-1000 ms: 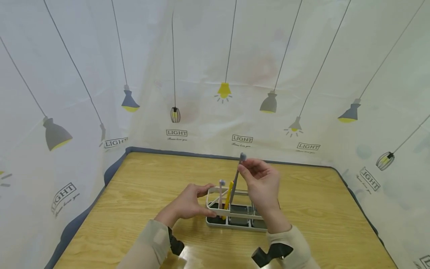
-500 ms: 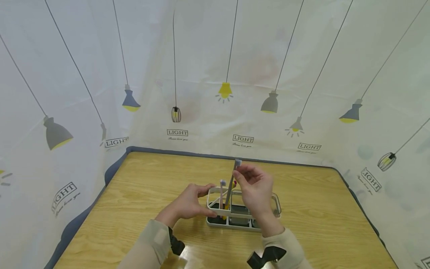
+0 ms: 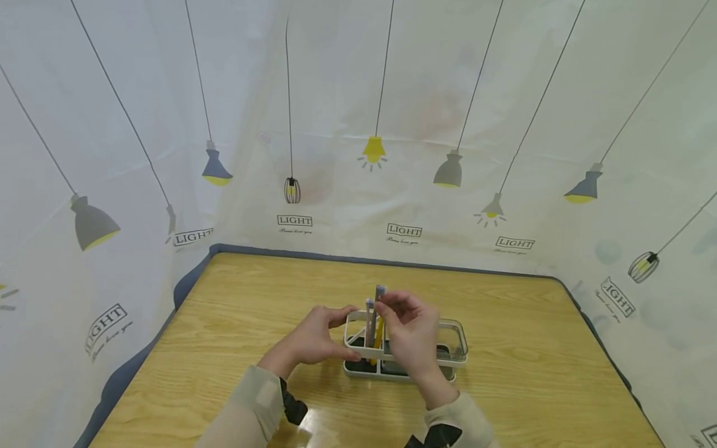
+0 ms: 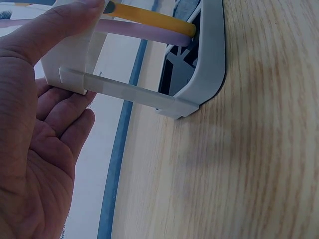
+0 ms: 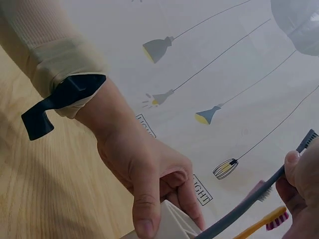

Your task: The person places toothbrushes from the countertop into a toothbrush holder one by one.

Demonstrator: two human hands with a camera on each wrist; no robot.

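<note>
A two-tier toothbrush holder (image 3: 456,359) stands on the table, its open upper frame raised over a sectioned base. My left hand (image 3: 310,339) grips the left end of that upper frame, thumb at the near side and fingers at the far side. In my right hand (image 3: 414,336), thumb and fingers pinch a grey toothbrush (image 5: 244,204) just below its head; the handle points down into the left section. A pink toothbrush (image 4: 142,32) and a yellow toothbrush (image 4: 154,19) stand in that same section, handle ends in the base. The grey handle's lower end is hidden in the head view.
The wooden table (image 3: 269,280) has a dark blue edge along its back and sides. Pale sheets (image 3: 336,81) printed with hanging lamps surround it. Black wrist mounts (image 3: 292,404) sit on both sleeves.
My right hand has moved left and down with the grey toothbrush, from the middle section toward the left one beside the other brushes. The left hand keeps its hold.
</note>
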